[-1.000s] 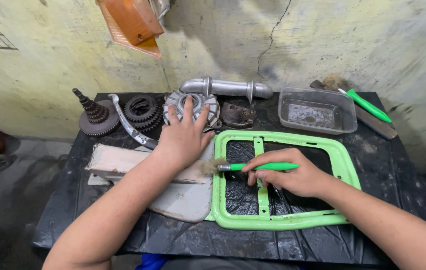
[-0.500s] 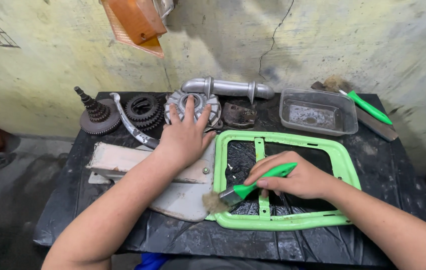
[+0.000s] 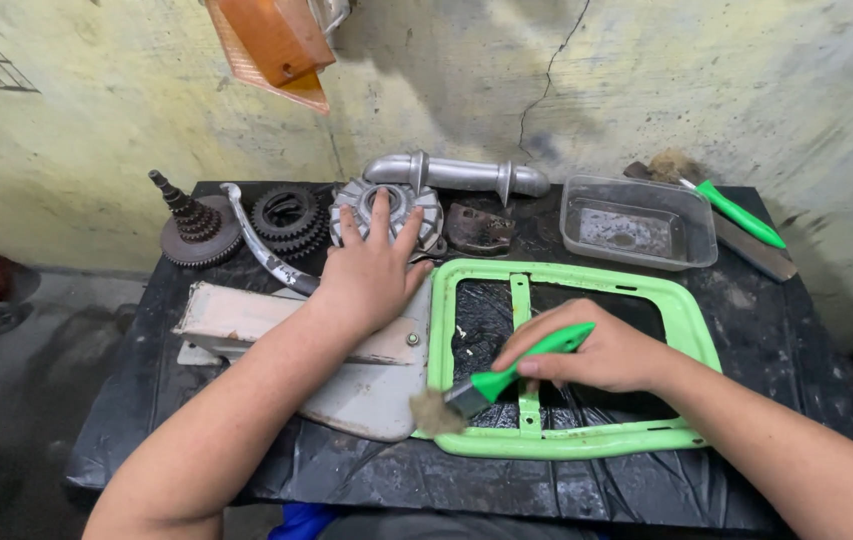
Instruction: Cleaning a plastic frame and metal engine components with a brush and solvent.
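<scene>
My right hand (image 3: 596,355) grips a green-handled brush (image 3: 506,378) whose worn bristles touch the lower left corner of a green metal frame (image 3: 691,330) lying flat on the black table. My left hand (image 3: 371,270) rests flat with fingers spread, its palm at the upper edge of a grey-white panel (image 3: 366,395) and its fingertips on a round toothed metal plate (image 3: 426,212). The panel lies just left of the frame.
Along the back of the table stand a gear cluster (image 3: 191,228), a bent lever (image 3: 261,245), a black sprocket (image 3: 288,215), a silver tube (image 3: 466,175), a dark bracket (image 3: 478,228), a grey plastic tray (image 3: 636,222) and a second green-handled brush (image 3: 736,212). An orange lens (image 3: 271,45) hangs above.
My right hand has swung the brush downward and to the left, from lying across the frame's upper left to its lower left corner. My left hand has stayed in place.
</scene>
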